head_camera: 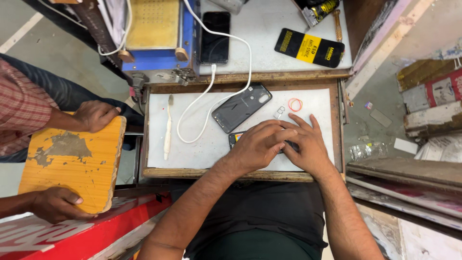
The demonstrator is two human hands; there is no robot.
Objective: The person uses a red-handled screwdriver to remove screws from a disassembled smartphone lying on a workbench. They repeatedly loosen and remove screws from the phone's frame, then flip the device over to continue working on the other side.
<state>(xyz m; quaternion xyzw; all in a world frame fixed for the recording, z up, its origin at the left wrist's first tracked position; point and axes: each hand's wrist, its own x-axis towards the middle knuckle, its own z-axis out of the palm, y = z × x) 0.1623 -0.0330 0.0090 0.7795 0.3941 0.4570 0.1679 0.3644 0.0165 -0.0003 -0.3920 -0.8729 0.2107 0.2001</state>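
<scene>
Both hands are pressing flat on a phone [237, 138] lying on the desk [192, 149]: the left hand [257, 144] is overlapping the right hand [308, 147], each grip loosely closed over it. Even downward pressure seems wise, keeping clear of the back cover [241, 107] beside.

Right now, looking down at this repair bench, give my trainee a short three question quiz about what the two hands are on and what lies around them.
1. True or false: both the left hand and the right hand press on the dark phone lying on the white work mat.
2. Which lies closest to the right hand's fingertips? A: the orange rubber band ring. B: the worn white toothbrush. C: the black and yellow flat packet.
3. What runs in a loop across the mat beside the grey phone back cover?

Key: 1 true. 2 A. 3 a white cable.
</scene>
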